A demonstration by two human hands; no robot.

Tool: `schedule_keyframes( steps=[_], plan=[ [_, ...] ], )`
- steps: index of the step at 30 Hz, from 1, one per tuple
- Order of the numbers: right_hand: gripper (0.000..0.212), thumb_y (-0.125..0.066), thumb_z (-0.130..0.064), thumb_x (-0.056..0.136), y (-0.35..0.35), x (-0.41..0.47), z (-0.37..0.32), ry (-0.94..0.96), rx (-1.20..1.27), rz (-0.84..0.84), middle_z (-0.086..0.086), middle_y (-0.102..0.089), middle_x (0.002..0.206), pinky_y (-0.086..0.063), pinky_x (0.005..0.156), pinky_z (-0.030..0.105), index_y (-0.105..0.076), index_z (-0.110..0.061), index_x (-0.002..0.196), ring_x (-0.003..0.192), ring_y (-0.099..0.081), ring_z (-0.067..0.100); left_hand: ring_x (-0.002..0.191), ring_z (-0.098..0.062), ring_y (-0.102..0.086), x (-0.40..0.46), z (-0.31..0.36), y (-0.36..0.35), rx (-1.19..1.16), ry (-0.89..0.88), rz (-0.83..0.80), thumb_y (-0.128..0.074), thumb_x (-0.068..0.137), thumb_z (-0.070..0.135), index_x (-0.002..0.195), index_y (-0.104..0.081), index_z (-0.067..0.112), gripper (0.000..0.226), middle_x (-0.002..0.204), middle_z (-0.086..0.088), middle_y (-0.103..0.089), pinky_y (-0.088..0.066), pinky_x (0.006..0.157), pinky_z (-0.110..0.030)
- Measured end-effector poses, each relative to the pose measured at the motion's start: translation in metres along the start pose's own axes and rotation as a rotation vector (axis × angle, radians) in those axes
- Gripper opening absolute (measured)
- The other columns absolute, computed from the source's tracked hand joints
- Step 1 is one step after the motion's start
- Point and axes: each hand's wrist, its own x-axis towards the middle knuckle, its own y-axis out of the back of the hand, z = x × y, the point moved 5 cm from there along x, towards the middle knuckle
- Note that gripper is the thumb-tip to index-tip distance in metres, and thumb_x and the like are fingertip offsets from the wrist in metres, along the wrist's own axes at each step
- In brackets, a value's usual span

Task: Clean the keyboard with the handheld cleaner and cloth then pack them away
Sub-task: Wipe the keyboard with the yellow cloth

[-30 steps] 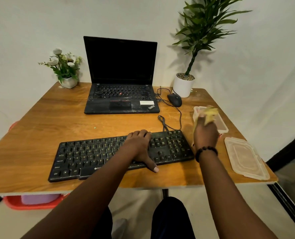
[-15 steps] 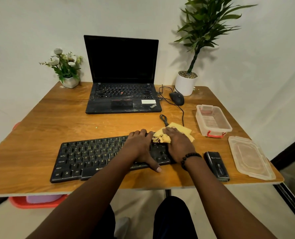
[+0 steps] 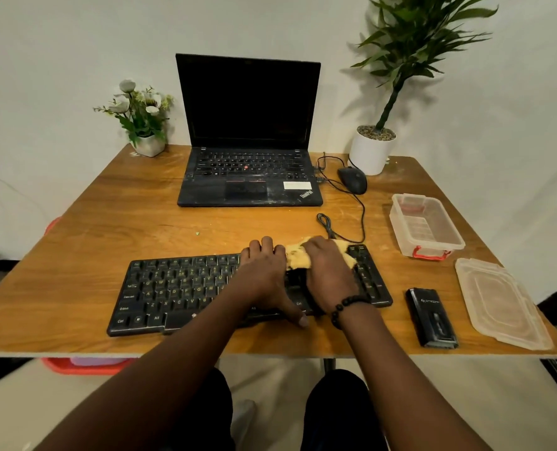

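Note:
A black keyboard [image 3: 179, 288] lies near the front edge of the wooden table [image 3: 107, 222]. My left hand [image 3: 264, 278] rests on its right half, fingers over the far edge and thumb at the near edge. My right hand [image 3: 327, 271] presses a crumpled yellow cloth [image 3: 298, 257] onto the keys beside it, fingers curled over the cloth. The black handheld cleaner [image 3: 431, 317] lies on the table to the right of the keyboard. A clear plastic box [image 3: 427, 226] with red clips stands open at the right, its lid [image 3: 501, 304] lying beside it.
A black laptop [image 3: 249, 177] stands open at the back, with a wired mouse [image 3: 352, 180] beside it. A cable [image 3: 342, 227] runs from the keyboard's far edge. A white flower pot [image 3: 148, 146] and a potted plant [image 3: 373, 151] stand at the back corners. A red bin [image 3: 85, 366] sits under the table.
My right hand brought the yellow cloth from over the plastic box down onto the right part of the keyboard and moved it slightly across the keys. My left hand stayed on the keyboard.

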Motion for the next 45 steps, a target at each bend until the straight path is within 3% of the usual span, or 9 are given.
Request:
schedule_keyframes(
  steps=[9,16,20,28,33,36,39,41,45],
  plan=[
    [0.043,-0.056,0.003,0.083,0.025,-0.001,0.044,-0.027,-0.146,0.027,0.001,-0.057,0.128,-0.038,0.103,0.033,-0.059,-0.013,0.123,0.118,-0.047,0.019,0.131,-0.027,-0.025,0.0,-0.008,-0.002,0.005,-0.031,0.026,-0.074,0.043,0.087,0.148,-0.025,0.01,0.138,0.146,-0.005,-0.026,-0.025,0.115,-0.044],
    [0.05,-0.051,0.006,0.084,0.007,-0.007,-0.01,0.137,-0.042,-0.06,0.0,-0.051,0.135,-0.034,0.109,0.032,-0.053,-0.012,0.131,0.126,-0.041,0.018,0.132,-0.029,-0.024,-0.001,-0.001,0.004,0.025,-0.024,-0.03,-0.077,0.047,0.082,0.151,-0.019,0.009,0.139,0.146,-0.007,-0.023,-0.024,0.116,-0.045],
    [0.039,-0.05,0.003,0.086,0.021,0.004,0.031,-0.052,-0.099,-0.038,0.01,-0.056,0.129,-0.035,0.105,0.032,-0.058,-0.005,0.123,0.125,-0.046,0.025,0.14,-0.035,-0.016,-0.01,-0.012,0.005,0.004,-0.004,-0.052,-0.079,0.048,0.08,0.155,-0.002,0.005,0.152,0.151,-0.012,-0.014,-0.017,0.12,-0.05],
    [0.053,-0.054,-0.008,0.092,-0.015,-0.01,-0.018,0.009,0.181,-0.125,-0.003,-0.038,0.151,-0.021,0.118,0.033,-0.044,-0.021,0.142,0.143,-0.027,0.016,0.137,-0.033,-0.025,-0.019,-0.02,0.005,0.036,0.033,-0.039,-0.078,0.049,0.08,0.151,-0.023,0.008,0.136,0.149,-0.01,-0.025,-0.023,0.117,-0.048],
    [0.048,-0.053,-0.005,0.089,0.014,-0.023,0.004,0.068,0.047,-0.098,0.0,-0.057,0.135,-0.036,0.109,0.034,-0.056,-0.023,0.132,0.126,-0.049,0.018,0.139,-0.033,-0.024,-0.018,-0.023,0.006,0.061,0.05,-0.045,-0.076,0.048,0.083,0.152,-0.02,0.008,0.14,0.152,-0.012,-0.024,-0.023,0.117,-0.048],
    [0.031,-0.048,-0.012,0.095,0.038,-0.021,0.026,-0.136,0.231,0.01,0.004,-0.066,0.112,-0.044,0.079,0.028,-0.062,-0.016,0.123,0.103,-0.059,0.02,0.143,-0.038,-0.019,-0.018,-0.021,0.005,0.068,0.046,-0.063,-0.076,0.047,0.083,0.153,-0.017,0.007,0.144,0.157,-0.015,-0.018,-0.019,0.12,-0.051],
    [0.025,-0.048,-0.02,0.098,0.062,-0.041,0.045,-0.425,0.459,0.411,-0.001,-0.059,0.101,-0.037,0.077,0.025,-0.061,-0.013,0.119,0.096,-0.055,0.016,0.141,-0.037,-0.021,-0.018,-0.021,0.004,0.033,0.037,-0.053,-0.077,0.048,0.082,0.152,-0.019,0.007,0.14,0.153,-0.015,-0.021,-0.02,0.119,-0.051],
    [0.022,-0.056,-0.015,0.094,0.057,-0.062,0.035,-0.378,0.33,0.511,0.003,-0.062,0.104,-0.041,0.079,0.028,-0.062,-0.009,0.114,0.097,-0.057,0.02,0.139,-0.035,-0.024,-0.018,-0.021,0.004,0.022,0.03,-0.042,-0.077,0.048,0.081,0.151,-0.022,0.007,0.138,0.151,-0.014,-0.024,-0.022,0.118,-0.05],
    [0.045,-0.067,0.007,0.07,0.002,-0.073,0.005,-0.105,0.09,0.197,0.005,-0.061,0.117,-0.045,0.099,0.034,-0.066,-0.01,0.112,0.113,-0.053,0.022,0.139,-0.034,-0.024,-0.019,-0.02,0.003,0.048,0.04,-0.028,-0.078,0.048,0.081,0.151,-0.022,0.007,0.139,0.151,-0.013,-0.025,-0.022,0.117,-0.048]
  ],
)
